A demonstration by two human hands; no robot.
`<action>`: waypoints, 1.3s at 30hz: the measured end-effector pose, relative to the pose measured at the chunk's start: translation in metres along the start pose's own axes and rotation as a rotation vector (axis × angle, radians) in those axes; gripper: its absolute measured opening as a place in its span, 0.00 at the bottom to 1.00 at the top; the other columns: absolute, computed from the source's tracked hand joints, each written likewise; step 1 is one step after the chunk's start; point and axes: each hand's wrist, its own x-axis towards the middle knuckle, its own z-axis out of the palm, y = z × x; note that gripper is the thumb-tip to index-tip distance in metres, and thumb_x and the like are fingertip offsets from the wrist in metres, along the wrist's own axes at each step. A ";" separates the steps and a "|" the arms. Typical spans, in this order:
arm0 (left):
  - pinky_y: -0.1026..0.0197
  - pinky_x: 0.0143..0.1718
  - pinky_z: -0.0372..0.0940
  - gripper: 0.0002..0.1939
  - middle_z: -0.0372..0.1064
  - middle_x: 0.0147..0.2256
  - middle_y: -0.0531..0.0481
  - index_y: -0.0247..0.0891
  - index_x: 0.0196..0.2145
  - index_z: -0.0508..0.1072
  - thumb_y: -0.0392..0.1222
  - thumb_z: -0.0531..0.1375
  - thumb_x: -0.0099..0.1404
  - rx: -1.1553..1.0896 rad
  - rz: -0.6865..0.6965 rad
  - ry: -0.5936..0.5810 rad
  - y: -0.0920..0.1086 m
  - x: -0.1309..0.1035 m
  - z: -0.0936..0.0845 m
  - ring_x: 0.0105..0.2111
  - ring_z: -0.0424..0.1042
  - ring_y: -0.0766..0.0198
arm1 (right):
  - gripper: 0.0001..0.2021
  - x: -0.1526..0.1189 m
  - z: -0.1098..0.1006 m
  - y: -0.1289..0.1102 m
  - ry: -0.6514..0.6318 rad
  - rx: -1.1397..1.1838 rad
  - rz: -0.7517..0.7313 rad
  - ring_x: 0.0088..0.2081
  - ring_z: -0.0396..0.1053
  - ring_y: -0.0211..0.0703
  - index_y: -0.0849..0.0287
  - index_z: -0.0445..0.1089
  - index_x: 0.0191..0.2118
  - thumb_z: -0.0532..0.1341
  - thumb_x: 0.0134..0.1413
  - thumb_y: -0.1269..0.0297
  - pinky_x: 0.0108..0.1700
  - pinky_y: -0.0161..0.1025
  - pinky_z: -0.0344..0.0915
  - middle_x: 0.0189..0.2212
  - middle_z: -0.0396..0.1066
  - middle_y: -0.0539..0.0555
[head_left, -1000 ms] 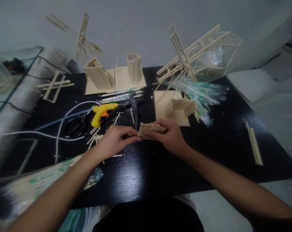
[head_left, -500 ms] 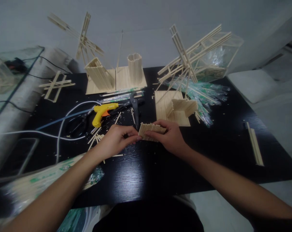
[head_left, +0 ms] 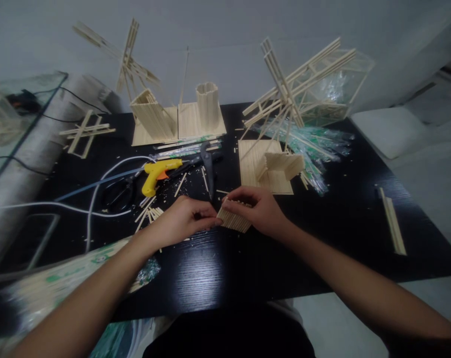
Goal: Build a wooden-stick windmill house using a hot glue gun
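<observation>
Black tabletop (head_left: pixel 225 268), littered with stick offcuts. Small stick panel (head_left: pixel 233 220) held low over it, centre: right hand (head_left: pixel 260 211) closed on its top edge, left hand (head_left: pixel 182 221) pinching its left end. Step, judged: aligning the panel. Glue gun (head_left: pixel 156 174) lies behind-left; next likely calls for glue.

A stick panel (head_left: pixel 233 220) is held over the bench (head_left: pixel 344 219) between both hands; behind it lie scissors (head_left: pixel 208 161), a glue gun (head_left: pixel 156 174) to their left (cables trailing further left).
</observation>
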 end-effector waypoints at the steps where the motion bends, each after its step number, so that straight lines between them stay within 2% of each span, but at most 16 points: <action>1: 0.68 0.28 0.62 0.12 0.76 0.25 0.55 0.37 0.32 0.80 0.47 0.65 0.70 0.002 0.001 -0.005 0.000 0.000 0.000 0.24 0.72 0.68 | 0.09 0.000 0.001 0.000 0.001 -0.013 -0.004 0.35 0.77 0.43 0.54 0.80 0.33 0.74 0.50 0.56 0.41 0.41 0.72 0.33 0.82 0.51; 8: 0.68 0.27 0.62 0.12 0.76 0.25 0.55 0.37 0.33 0.80 0.47 0.65 0.70 -0.003 0.015 0.000 0.000 0.000 0.000 0.24 0.72 0.68 | 0.12 -0.003 0.003 0.000 -0.001 -0.098 -0.005 0.35 0.77 0.46 0.55 0.81 0.32 0.74 0.50 0.52 0.40 0.42 0.71 0.32 0.82 0.52; 18: 0.67 0.29 0.62 0.12 0.76 0.25 0.55 0.37 0.33 0.80 0.47 0.64 0.71 0.000 0.004 -0.015 -0.001 0.000 0.000 0.25 0.72 0.69 | 0.10 -0.005 0.004 -0.003 0.024 -0.093 -0.007 0.34 0.77 0.45 0.54 0.82 0.31 0.74 0.50 0.53 0.38 0.41 0.70 0.30 0.82 0.51; 33: 0.68 0.26 0.59 0.13 0.75 0.24 0.56 0.36 0.32 0.79 0.46 0.64 0.72 0.010 0.035 -0.029 -0.004 -0.001 -0.001 0.23 0.70 0.70 | 0.06 -0.005 0.007 -0.001 0.018 -0.036 -0.048 0.30 0.75 0.39 0.56 0.82 0.30 0.74 0.49 0.61 0.35 0.36 0.67 0.27 0.81 0.49; 39: 0.68 0.26 0.59 0.13 0.74 0.24 0.55 0.36 0.32 0.79 0.47 0.64 0.71 0.006 0.030 -0.023 -0.004 0.000 -0.001 0.23 0.69 0.70 | 0.07 -0.003 0.004 -0.001 -0.004 -0.057 -0.010 0.31 0.76 0.41 0.55 0.83 0.31 0.75 0.48 0.58 0.36 0.37 0.69 0.29 0.82 0.50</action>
